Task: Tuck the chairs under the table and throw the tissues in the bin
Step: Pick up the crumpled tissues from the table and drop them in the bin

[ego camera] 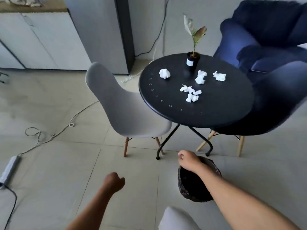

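Two chairs flank a round black worktop (207, 113): a grey moulded-shell chair (126, 112) on the left, with tapered wooden legs, its seat edge reaching under the rim; and a dark chair (269, 105) of the same shell form on the right, with pale wooden legs, its seat partly under the worktop. Behind the latter stands a plush, deep-blue armchair (259, 37) with rounded, padded arms. The worktop is a smooth matte disc with small perforated motifs near its edge, carried on thin, curved black metal legs. On the tiled floor in front of it sits a dark bin (184, 185), round and rough-textured, apparently woven; its interior is dark and its contents cannot be told. A small black cylindrical pot (193, 61) with a white label stands at the far side of the worktop and holds a slender plant (195, 33). Four crumpled white tissues rest on the worktop: a long, ragged tissue (191, 94) nearest, a twisted tissue (201, 77) centrally, a flattened tissue (219, 76) at right, and a compact balled tissue (164, 73) at left. The right hand (188, 159) hovers above the bin's rim, fingers loosely curled, grasping nothing visible. The left hand (113, 181) is clenched in a fist over bare floor, with nothing visible in it.
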{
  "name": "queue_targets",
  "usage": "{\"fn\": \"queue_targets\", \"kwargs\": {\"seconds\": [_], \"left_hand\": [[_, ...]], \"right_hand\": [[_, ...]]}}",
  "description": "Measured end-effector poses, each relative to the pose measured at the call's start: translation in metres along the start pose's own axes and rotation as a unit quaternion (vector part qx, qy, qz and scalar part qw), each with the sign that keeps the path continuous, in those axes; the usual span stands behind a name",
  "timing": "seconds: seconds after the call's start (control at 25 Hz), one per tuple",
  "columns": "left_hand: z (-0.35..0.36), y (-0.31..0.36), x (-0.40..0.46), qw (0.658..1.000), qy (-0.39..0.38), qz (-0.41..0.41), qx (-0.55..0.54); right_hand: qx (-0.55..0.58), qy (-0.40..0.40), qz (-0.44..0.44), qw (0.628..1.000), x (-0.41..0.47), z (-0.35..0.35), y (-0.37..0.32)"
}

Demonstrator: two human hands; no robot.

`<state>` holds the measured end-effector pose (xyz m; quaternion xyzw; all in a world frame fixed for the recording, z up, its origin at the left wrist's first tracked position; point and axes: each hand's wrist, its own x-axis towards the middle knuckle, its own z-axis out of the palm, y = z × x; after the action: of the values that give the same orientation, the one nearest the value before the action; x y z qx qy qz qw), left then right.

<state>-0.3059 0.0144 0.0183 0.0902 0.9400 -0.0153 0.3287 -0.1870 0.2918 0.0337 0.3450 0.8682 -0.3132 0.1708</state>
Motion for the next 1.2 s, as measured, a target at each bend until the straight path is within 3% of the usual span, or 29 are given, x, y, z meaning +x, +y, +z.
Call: {"fn": "queue_targets", "kwargs": {"seconds": [0.16,0.48,0.6,0.76,0.88,1.08,1.2], "left_hand": [[-0.06,0.043,0.056,0.993,0.01,0.101,0.055],[-0.183,0.183,0.141,0.959,0.091,0.267,0.017],[-0.228,0.228,0.167,0.948,0.107,0.3,0.006],[-0.274,0.264,0.203,0.944,0.13,0.303,-0.015],[-0.3,0.288,0.232,0.932,0.143,0.33,0.04],[-0.326,0.341,0.283,0.877,0.144,0.428,0.162],[-0.323,0.363,0.298,0.863,0.106,0.459,0.184]], "right_hand": [[0.06,0.072,0.051,0.994,0.013,-0.039,0.0],[0.081,0.222,0.059,0.97,0.099,-0.163,-0.012],[0.03,0.202,0.049,0.978,0.13,-0.201,-0.022],[-0.105,0.117,0.039,0.987,0.17,-0.222,-0.043],[-0.219,0.063,0.064,0.972,0.202,-0.222,-0.062],[-0.185,-0.005,0.117,0.976,0.247,-0.218,-0.076],[-0.172,0.008,0.114,0.978,0.254,-0.21,-0.073]]}}
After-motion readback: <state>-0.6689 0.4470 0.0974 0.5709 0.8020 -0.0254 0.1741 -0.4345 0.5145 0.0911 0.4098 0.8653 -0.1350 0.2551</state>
